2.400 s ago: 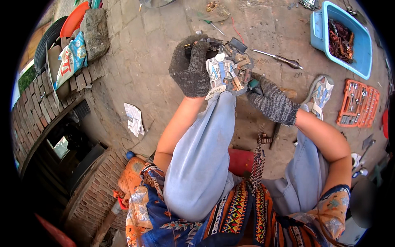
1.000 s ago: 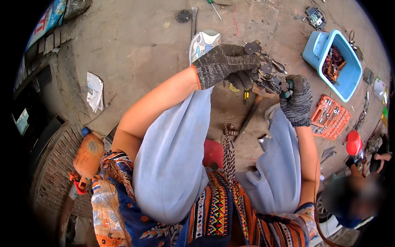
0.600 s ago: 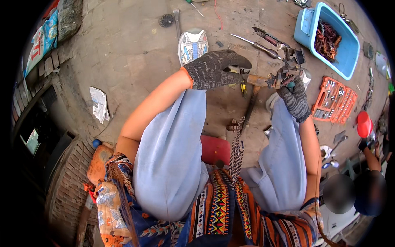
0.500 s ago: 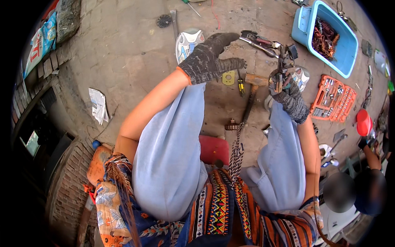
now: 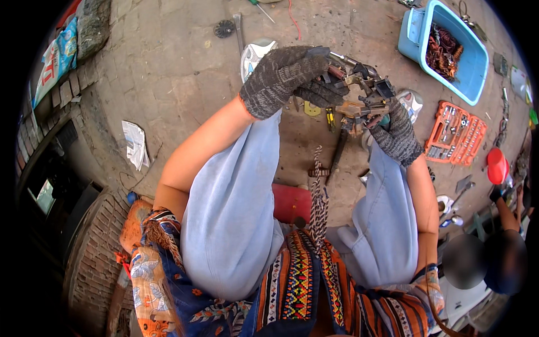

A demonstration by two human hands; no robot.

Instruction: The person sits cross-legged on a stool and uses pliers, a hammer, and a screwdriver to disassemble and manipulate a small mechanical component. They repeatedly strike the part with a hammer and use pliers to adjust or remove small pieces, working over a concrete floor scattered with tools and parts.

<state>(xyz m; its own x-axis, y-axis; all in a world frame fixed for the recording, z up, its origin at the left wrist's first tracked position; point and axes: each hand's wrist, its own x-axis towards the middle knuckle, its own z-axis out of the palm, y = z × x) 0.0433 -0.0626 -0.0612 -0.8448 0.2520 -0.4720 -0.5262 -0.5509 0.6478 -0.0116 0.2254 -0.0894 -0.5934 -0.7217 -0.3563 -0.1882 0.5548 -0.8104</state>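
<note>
A dark, jagged metal assembly with black plastic pieces and a small copper-coloured coil (image 5: 365, 90) hangs above the paved floor (image 5: 185, 90), between the person's knees and spanned by 2 gloved hands. The left hand in a dark grey knitted glove (image 5: 286, 81) is clamped on its left end, fingers above and thumb below; the right hand in a matching glove (image 5: 398, 135) is clasped round its near right side. The work looks partway along: the assembly seems exposed and splayed, yet many pieces remain clustered together, and whether the left end is loose from the rest I cannot tell. At far right, a light-blue plastic tub (image 5: 473, 67) already holds tangled reddish copper windings (image 5: 443, 53). A dark-handled hammer (image 5: 337, 151), partly hidden by the assembly, a small yellow-and-black screwdriver (image 5: 330, 119) and an orange plastic socket case (image 5: 456, 133) lie on the floor, all out of the hands
</note>
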